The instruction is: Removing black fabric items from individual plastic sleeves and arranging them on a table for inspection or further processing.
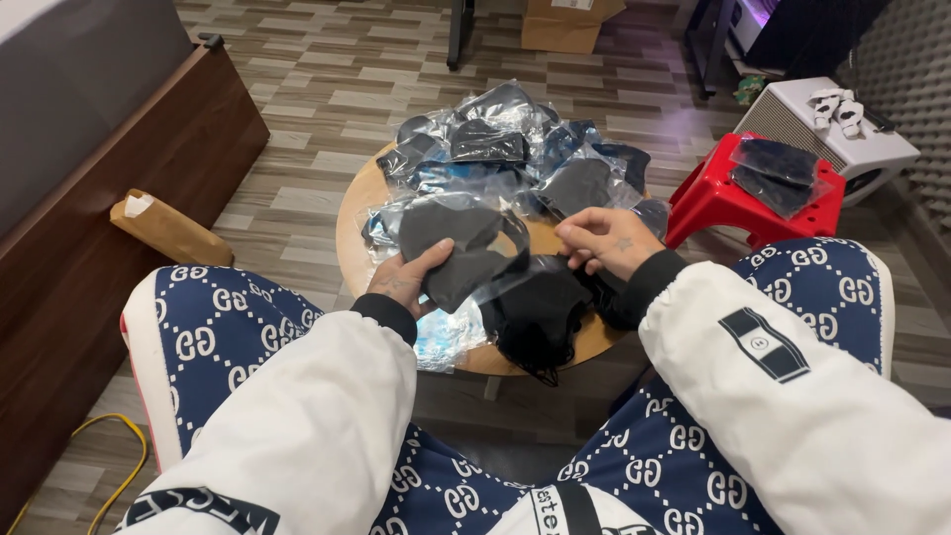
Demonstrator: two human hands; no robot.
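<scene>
The left hand [401, 280] grips a black mask [458, 248] inside a clear bag [436, 223], at the near edge of the round tabletop [349, 223]. The right hand [606, 241] pinches the bag's other end. Past the mask, more bagged masks [515, 149] pile up. Right of the tabletop stands a red stool [708, 203].
</scene>
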